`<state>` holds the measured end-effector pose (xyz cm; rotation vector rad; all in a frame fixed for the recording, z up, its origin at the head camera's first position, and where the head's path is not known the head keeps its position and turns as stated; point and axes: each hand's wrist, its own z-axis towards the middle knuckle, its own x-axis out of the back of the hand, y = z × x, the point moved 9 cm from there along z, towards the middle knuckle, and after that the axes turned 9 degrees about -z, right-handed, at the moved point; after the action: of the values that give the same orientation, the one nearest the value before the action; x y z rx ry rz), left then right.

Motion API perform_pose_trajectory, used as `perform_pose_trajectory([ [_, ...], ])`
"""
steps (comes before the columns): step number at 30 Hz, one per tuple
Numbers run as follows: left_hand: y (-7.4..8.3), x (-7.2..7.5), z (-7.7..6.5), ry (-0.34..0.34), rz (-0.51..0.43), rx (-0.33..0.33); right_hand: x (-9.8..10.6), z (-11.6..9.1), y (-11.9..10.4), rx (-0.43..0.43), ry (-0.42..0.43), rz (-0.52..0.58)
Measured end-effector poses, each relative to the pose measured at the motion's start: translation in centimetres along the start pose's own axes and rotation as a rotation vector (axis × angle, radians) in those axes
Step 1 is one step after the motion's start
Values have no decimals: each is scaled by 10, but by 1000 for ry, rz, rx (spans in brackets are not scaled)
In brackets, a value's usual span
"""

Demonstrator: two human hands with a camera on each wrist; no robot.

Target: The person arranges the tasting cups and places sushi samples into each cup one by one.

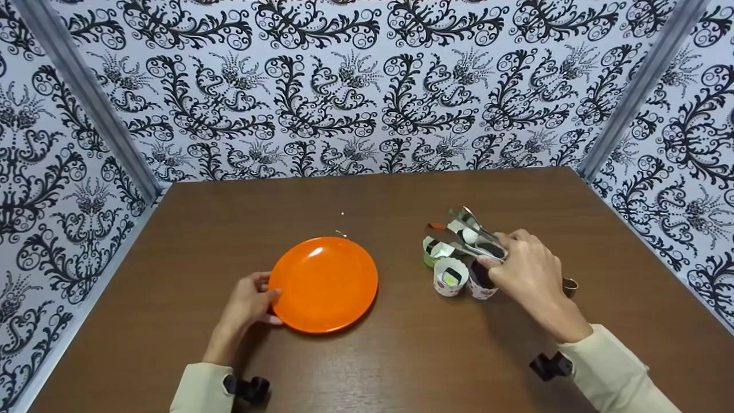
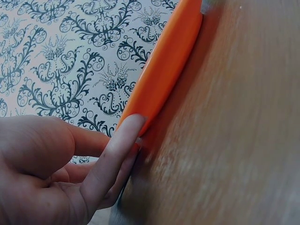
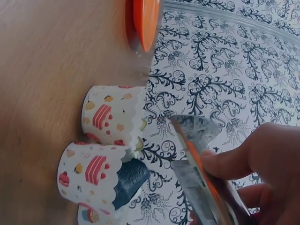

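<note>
My left hand [image 1: 248, 301] pinches the left rim of a round orange plate [image 1: 324, 285], thumb on top and other fingers along the side. The plate is flat on the table with nothing on it. In my right hand [image 1: 527, 269] I grip metal tongs [image 1: 473, 244], their arms spread above a cluster of paper baking cups. A white cup [image 1: 449, 287] at the front holds a sushi roll [image 1: 452, 276] with a yellow-green centre. In a green cup [image 1: 430, 257] lies another dark-wrapped piece. A dark piece [image 3: 132, 180] sticks out of a patterned cup [image 3: 89, 171]. The tongs partly hide the rear cups.
Beneath everything is a brown wooden table [image 1: 367, 373], with patterned wall panels [image 1: 321, 86] at the back and sides. A small round brownish thing [image 1: 569, 285] is partly hidden behind my right hand. Tiny shiny bits [image 1: 341, 233] lie just behind the plate.
</note>
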<state>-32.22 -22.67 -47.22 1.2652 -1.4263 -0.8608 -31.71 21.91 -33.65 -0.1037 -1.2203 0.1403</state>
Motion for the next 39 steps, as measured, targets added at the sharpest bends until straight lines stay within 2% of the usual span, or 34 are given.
perform_pose_trajectory([
  [8,0,-1,1,-2,-17,1,0,-1,17,-5,65,69],
  [15,-1,0,1,-6,2,16,0,-5,41,-26,158,153],
  [18,-1,0,0,-12,-4,16,0,-5,53,-46,171,180],
  [27,-2,-1,0,-18,-19,19,-12,-3,95,-118,126,180],
  [32,-3,-1,0,-20,-19,27,-20,-3,112,-131,82,174],
  [39,-4,1,-1,-18,-13,48,-30,-1,131,-141,68,193],
])
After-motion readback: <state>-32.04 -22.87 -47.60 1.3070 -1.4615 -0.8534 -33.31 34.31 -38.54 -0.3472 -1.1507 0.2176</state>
